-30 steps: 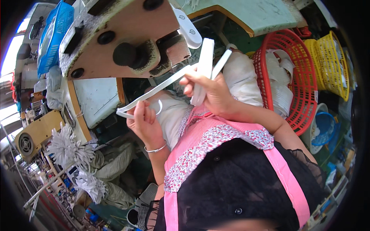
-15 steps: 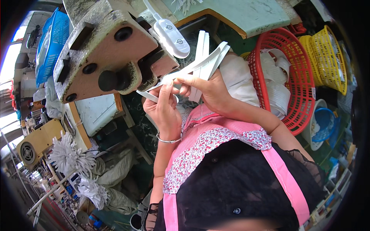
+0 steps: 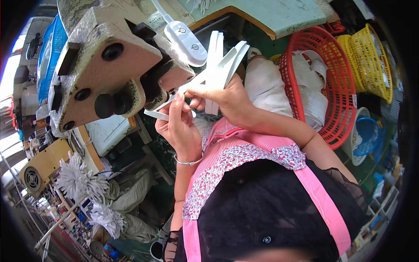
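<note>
My left hand (image 3: 179, 126) pinches a white elastic strip (image 3: 158, 114) close under the head of a beige sewing machine (image 3: 104, 65). A thin bracelet circles that wrist. My right hand (image 3: 227, 98) grips a bundle of white strips (image 3: 220, 65) that fan upward past a small white lamp (image 3: 185, 39). Both hands meet at the strips, thumbs almost touching, just right of the machine's dark underside.
A red plastic basket (image 3: 336, 83) with white strips and cloth stands at the right, a yellow basket (image 3: 371, 61) beyond it and a blue bowl (image 3: 366, 135) below. White fluffy bundles (image 3: 83, 179) lie at the lower left. A pale green tabletop (image 3: 270, 13) runs along the top.
My left hand has come up and to the right to meet my right hand at the strips. The view has shifted, so the sewing machine now fills more of the upper left.
</note>
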Tool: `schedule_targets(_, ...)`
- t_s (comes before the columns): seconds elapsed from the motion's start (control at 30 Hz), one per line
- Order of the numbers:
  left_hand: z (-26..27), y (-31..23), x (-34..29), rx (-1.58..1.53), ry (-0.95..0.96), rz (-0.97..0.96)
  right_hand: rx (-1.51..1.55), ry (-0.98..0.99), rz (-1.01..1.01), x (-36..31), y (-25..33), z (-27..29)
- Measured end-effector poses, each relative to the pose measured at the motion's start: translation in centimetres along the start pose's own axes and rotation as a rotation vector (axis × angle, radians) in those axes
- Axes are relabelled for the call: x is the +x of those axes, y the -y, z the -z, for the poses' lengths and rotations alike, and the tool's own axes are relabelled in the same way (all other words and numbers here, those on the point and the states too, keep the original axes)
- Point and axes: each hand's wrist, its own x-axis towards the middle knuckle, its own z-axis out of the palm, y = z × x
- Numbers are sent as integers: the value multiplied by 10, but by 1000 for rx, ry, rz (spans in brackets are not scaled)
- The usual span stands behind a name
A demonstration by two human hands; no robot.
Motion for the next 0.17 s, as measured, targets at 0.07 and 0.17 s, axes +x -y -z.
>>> schedule_targets(0.07, 1, -1, 0, 3, 0, -7, -3, 6, -2, 0, -1, -1)
schedule_targets(0.17, 7, -3, 1, 17, 26, -28, 3, 20, -4, -1, -3, -4)
